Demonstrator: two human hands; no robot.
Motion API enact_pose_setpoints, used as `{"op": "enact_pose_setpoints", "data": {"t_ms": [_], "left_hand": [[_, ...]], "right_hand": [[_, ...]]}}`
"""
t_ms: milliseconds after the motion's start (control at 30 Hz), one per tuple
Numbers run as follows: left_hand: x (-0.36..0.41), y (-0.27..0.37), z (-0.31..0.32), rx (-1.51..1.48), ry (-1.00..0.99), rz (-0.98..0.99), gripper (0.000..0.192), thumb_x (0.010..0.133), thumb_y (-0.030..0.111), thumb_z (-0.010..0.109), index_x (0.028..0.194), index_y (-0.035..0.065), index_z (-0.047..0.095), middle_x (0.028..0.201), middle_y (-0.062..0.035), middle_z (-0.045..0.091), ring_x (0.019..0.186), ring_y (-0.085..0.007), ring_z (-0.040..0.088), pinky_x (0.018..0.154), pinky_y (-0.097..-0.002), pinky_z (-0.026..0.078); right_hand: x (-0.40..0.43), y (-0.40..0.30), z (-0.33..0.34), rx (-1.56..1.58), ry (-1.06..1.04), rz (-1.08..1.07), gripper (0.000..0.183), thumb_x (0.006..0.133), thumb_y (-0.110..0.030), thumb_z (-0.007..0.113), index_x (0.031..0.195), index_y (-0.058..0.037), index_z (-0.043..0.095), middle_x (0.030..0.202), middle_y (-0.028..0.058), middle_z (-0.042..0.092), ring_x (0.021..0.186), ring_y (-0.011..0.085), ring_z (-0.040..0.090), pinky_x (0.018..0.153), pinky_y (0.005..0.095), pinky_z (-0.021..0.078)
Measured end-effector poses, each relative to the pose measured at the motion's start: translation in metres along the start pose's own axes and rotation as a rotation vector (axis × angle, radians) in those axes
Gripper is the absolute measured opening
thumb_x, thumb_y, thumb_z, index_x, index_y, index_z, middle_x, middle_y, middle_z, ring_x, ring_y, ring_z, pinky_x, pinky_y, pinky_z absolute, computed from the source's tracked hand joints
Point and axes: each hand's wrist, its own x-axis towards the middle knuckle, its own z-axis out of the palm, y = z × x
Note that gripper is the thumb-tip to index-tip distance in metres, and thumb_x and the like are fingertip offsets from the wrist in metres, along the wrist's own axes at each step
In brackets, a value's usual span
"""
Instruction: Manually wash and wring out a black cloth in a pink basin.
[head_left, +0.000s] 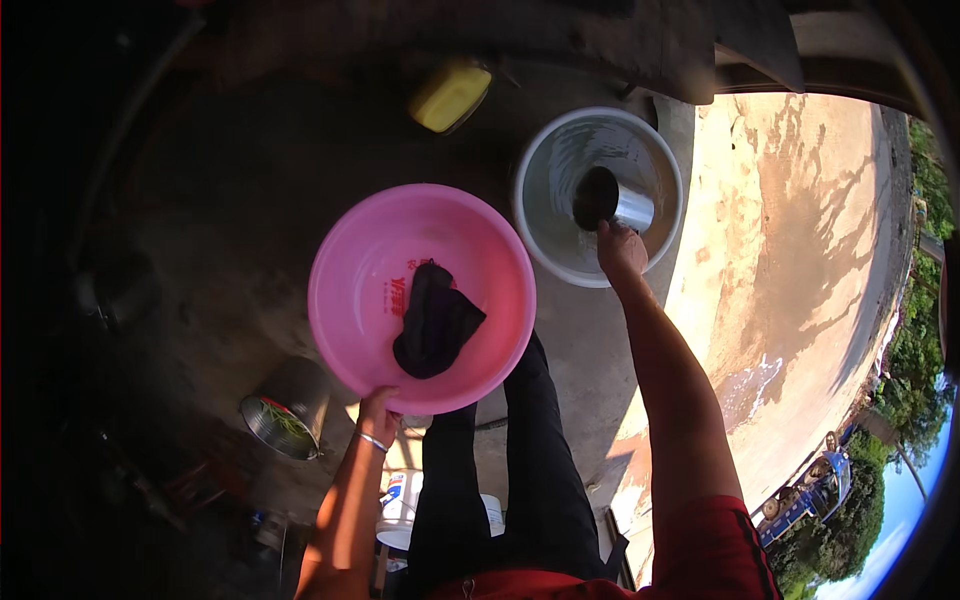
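Note:
My left hand (382, 418) grips the near rim of a pink plastic basin (349, 292), which is held up in front of my legs. Inside the basin lies a crumpled dark cloth item (436, 326), over red printed writing on the bottom. To the right stands a round pale tub (541, 217) with rippled water in it. My right hand (624, 251) reaches over the tub's near side and holds a metal mug (635, 205) by its handle side. The mug is tilted, its dark mouth facing left; whether it holds water is hard to tell.
A yellow container (454, 97) sits beyond the basin. On the left is a metal bucket (289, 409) with green stalks inside. A white plastic bucket (403, 504) stands by my legs. Sunlit ground (750, 262) lies to the right, with a blue truck (810, 491) farther off.

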Motion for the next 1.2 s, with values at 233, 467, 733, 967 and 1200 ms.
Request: {"op": "enact_pose_setpoints", "data": {"t_ms": [233,467,733,967,1200], "left_hand": [[0.011,0.02,0.024,0.024,0.026,0.106,0.019,0.076,0.003,0.059,0.094,0.0092,0.057,0.084,-0.0035,0.061,0.075,-0.0155,0.062,0.058,-0.0274,0.049],[0.017,0.026,0.039,-0.004,0.068,0.188,0.019,0.075,0.004,0.062,0.091,0.0098,0.056,0.079,-0.0005,0.059,0.067,-0.0127,0.058,0.053,-0.0245,0.044],[0.023,0.015,0.048,-0.046,0.055,0.177,0.024,0.074,0.004,0.061,0.097,0.0092,0.056,0.087,-0.003,0.06,0.074,-0.016,0.062,0.06,-0.0284,0.053],[0.039,-0.007,0.054,-0.014,0.007,0.199,0.034,0.071,0.004,0.062,0.103,0.0096,0.054,0.088,-0.004,0.058,0.077,-0.0192,0.061,0.063,-0.033,0.052],[0.044,-0.028,0.04,-0.112,-0.051,0.232,0.021,0.07,0.008,0.064,0.091,0.0066,0.058,0.077,-0.004,0.058,0.064,-0.0169,0.058,0.05,-0.0297,0.046]], "right_hand": [[0.042,-0.016,0.049,0.19,0.047,-0.092,0.042,0.089,-0.041,0.046,0.097,-0.0051,0.067,0.092,0.018,0.067,0.084,0.0335,0.065,0.075,0.0413,0.0503],[0.012,-0.003,0.015,1.222,-0.252,0.109,0.033,0.087,-0.033,0.06,0.087,-0.0008,0.066,0.066,0.0005,0.058,0.052,0.0063,0.045,0.05,0.0231,0.0389],[-0.096,-0.045,-0.077,0.293,-0.02,-0.312,0.035,0.082,-0.035,0.06,0.08,0.0,0.065,0.068,0.0178,0.062,0.07,0.0281,0.064,0.067,0.0409,0.048],[-0.16,-0.112,-0.102,-0.392,-0.148,-0.659,0.033,0.08,-0.04,0.061,0.08,-0.0081,0.069,0.078,0.0134,0.067,0.079,0.0303,0.066,0.069,0.0409,0.0514],[-0.221,-0.174,-0.048,-0.994,-0.272,-0.993,0.011,0.075,-0.014,0.065,0.084,-0.0128,0.071,0.084,0.0023,0.069,0.08,0.0201,0.067,0.055,0.0354,0.0513]]}}
